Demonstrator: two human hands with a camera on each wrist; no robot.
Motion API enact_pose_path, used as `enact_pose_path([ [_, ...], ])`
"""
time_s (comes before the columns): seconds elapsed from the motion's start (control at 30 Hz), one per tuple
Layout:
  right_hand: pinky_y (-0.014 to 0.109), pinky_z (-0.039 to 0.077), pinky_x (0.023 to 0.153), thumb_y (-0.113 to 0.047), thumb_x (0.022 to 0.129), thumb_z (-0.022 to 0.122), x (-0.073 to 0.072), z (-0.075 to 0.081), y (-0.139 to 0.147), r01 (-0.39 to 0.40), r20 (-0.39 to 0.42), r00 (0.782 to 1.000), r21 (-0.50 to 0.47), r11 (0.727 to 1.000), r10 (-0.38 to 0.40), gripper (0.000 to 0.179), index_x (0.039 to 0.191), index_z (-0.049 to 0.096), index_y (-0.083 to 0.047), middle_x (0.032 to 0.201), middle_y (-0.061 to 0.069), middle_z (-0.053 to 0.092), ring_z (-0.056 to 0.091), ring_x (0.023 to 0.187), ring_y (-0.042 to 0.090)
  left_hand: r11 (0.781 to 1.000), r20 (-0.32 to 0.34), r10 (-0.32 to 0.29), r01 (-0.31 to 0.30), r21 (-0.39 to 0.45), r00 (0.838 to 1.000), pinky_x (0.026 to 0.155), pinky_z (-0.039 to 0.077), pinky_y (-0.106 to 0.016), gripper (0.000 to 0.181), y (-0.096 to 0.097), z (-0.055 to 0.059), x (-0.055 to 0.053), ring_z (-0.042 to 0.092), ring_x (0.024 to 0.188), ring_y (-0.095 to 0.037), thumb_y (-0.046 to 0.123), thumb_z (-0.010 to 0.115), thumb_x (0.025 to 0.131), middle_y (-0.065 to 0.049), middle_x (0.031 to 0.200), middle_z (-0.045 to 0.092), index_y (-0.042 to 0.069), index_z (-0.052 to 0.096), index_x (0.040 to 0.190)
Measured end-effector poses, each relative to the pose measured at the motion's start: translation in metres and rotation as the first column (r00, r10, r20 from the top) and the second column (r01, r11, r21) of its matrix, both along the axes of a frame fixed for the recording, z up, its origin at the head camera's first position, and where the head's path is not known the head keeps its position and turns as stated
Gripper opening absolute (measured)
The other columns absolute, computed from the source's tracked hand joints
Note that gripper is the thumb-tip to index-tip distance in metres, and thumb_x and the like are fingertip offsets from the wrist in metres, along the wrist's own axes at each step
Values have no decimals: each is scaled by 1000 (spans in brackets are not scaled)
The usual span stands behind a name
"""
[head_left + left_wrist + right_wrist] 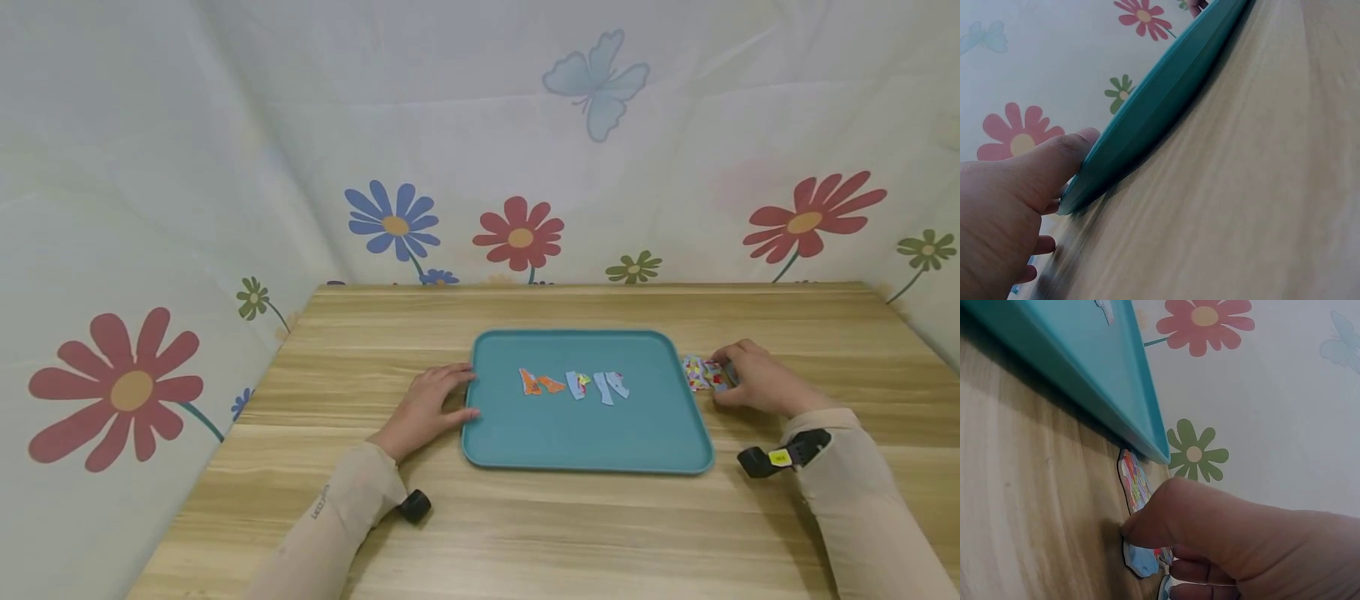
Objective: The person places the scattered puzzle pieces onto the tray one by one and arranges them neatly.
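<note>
To the right of the teal tray (585,442), a cluster of colourful patterned puzzle pieces (697,372) lies flat on the table. My right hand (761,379) pinches a puzzle piece there; in the right wrist view the thumb lies along the near edge of the printed piece (1141,561), and the other fingers are partly hidden behind it. On the opposite side, my left hand (427,408) touches the tray's left rim with thumb and fingertips. On the tray lie orange puzzle pieces (531,383) and pale blue puzzle pieces (604,388) in a loose row.
A wood-grain table (570,533) carries everything. Behind and to the left hangs a white cloth (465,108) printed with flowers and a butterfly. Black wrist cameras sit below both hands, the left camera (414,506) close to the tabletop.
</note>
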State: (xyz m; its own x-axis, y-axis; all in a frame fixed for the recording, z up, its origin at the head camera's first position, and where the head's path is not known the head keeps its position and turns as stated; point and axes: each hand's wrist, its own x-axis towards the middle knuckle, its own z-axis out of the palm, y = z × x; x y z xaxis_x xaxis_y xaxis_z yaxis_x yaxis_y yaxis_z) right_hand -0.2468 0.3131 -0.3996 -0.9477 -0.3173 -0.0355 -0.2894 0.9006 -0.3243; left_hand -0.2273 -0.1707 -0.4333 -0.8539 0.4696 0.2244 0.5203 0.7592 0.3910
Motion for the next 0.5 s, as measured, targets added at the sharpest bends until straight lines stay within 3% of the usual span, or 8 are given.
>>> enact_pose_path([
  [0.5, 55, 49, 84, -24, 75, 75, 2, 7, -1, 13, 25, 1000, -24, 1000, -13, 66, 120, 49, 18, 112, 34, 55, 54, 92, 35, 1000, 6, 4, -4, -3, 1000, 114, 31, -52, 61, 0, -3, -1, 43, 136, -29, 44, 69, 85, -6, 145, 50, 12, 54, 135],
])
